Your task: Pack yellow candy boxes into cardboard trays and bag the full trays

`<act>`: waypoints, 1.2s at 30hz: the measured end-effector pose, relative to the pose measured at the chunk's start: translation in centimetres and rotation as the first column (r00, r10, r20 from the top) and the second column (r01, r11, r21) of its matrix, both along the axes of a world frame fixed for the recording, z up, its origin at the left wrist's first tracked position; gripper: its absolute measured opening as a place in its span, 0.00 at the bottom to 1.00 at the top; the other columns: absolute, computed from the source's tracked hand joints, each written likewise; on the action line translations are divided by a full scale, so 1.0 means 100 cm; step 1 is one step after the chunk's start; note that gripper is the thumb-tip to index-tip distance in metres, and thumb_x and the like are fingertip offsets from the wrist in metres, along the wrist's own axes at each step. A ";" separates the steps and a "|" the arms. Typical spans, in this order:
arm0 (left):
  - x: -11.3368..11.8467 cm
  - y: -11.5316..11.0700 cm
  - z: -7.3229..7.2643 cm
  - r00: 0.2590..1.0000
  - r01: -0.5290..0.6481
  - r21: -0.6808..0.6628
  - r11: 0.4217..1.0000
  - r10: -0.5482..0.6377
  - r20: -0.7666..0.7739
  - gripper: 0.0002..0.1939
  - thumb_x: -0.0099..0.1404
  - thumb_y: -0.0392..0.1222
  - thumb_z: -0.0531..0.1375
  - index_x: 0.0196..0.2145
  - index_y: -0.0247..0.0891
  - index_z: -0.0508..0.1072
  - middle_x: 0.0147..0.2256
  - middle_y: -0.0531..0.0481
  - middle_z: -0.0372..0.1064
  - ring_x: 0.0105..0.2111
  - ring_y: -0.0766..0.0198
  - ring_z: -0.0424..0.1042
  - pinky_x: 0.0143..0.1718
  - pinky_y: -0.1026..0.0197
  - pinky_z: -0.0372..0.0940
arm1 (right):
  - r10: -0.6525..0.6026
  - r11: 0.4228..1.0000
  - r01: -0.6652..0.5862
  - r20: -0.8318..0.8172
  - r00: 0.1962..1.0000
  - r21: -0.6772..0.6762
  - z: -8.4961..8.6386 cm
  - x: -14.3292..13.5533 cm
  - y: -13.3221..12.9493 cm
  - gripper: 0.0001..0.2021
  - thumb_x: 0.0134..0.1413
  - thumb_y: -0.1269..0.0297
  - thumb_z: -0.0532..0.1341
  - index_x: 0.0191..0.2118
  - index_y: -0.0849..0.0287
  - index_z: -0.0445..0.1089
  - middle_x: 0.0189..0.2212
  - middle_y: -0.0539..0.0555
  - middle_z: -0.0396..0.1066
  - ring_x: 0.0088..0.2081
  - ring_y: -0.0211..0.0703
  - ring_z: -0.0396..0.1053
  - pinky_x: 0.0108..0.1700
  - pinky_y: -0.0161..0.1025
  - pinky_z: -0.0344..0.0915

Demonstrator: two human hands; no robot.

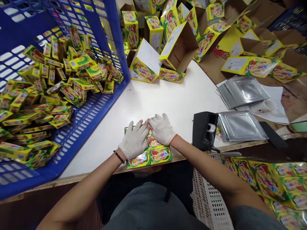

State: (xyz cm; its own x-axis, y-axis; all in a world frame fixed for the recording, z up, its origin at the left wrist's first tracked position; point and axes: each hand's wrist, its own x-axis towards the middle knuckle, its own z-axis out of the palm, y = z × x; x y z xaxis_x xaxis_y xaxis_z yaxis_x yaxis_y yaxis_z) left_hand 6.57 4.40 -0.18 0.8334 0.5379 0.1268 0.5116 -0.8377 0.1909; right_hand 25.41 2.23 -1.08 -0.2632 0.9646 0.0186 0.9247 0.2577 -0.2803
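Several small yellow-green candy boxes [160, 155] lie flat, side by side in a block, at the table's near edge. My left hand [135, 140], in a white knit glove, rests over the block's left part with its fingers stretched out. Gloved the same way, my right hand [163, 129] lies over the upper right part, fingers extended. The fingertips of both hands meet near the block's far side. Both palms hide much of the boxes beneath them.
A blue plastic basket [96, 110] full of small boxes stands at left. Larger display cartons [145, 65], some open, are heaped at the back. To the right are a black tape dispenser [203, 131] and clear plastic trays [240, 126]. Packed boxes [266, 179] sit lower right.
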 end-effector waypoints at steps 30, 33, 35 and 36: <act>0.016 -0.022 0.007 0.988 -0.005 0.060 0.998 0.014 -0.152 0.39 0.64 0.61 0.58 0.65 0.32 0.63 0.66 0.26 0.51 0.66 0.30 0.51 0.61 0.27 0.43 | -0.348 0.827 0.519 -0.530 0.773 0.214 -0.024 0.077 -0.071 0.26 0.66 0.57 0.49 0.64 0.62 0.59 0.63 0.63 0.63 0.66 0.48 0.58 0.66 0.48 0.58; 0.020 -0.019 0.002 0.988 0.006 0.095 0.995 0.008 -0.153 0.37 0.65 0.59 0.57 0.63 0.31 0.65 0.66 0.24 0.52 0.65 0.28 0.51 0.60 0.26 0.43 | -0.687 0.621 0.775 -0.394 0.611 0.118 0.002 0.174 -0.094 0.19 0.64 0.59 0.52 0.55 0.61 0.68 0.52 0.61 0.72 0.54 0.48 0.69 0.58 0.46 0.65; 0.022 -0.018 0.001 0.988 0.012 0.125 0.992 0.007 -0.154 0.36 0.65 0.58 0.56 0.62 0.29 0.66 0.65 0.23 0.53 0.65 0.27 0.52 0.59 0.26 0.44 | -0.856 0.449 0.892 -0.256 0.448 0.059 0.012 0.235 -0.110 0.16 0.65 0.62 0.51 0.48 0.63 0.71 0.46 0.62 0.75 0.48 0.49 0.71 0.54 0.45 0.67; 0.022 -0.018 0.001 0.988 0.016 0.141 0.990 0.006 -0.157 0.36 0.66 0.58 0.55 0.62 0.29 0.66 0.65 0.22 0.53 0.64 0.27 0.53 0.59 0.26 0.45 | -0.881 0.419 0.907 -0.228 0.415 0.034 0.014 0.259 -0.116 0.14 0.64 0.62 0.53 0.45 0.65 0.72 0.41 0.63 0.76 0.45 0.51 0.72 0.51 0.46 0.68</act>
State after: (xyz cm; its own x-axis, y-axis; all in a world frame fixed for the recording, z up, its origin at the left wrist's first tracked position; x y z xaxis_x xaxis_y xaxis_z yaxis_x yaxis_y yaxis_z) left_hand 8.77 2.61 -0.08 0.8515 0.5198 0.0689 0.5217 -0.8530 -0.0116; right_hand 51.28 -9.32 0.28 0.7673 0.6317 0.1107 0.5991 -0.6444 -0.4753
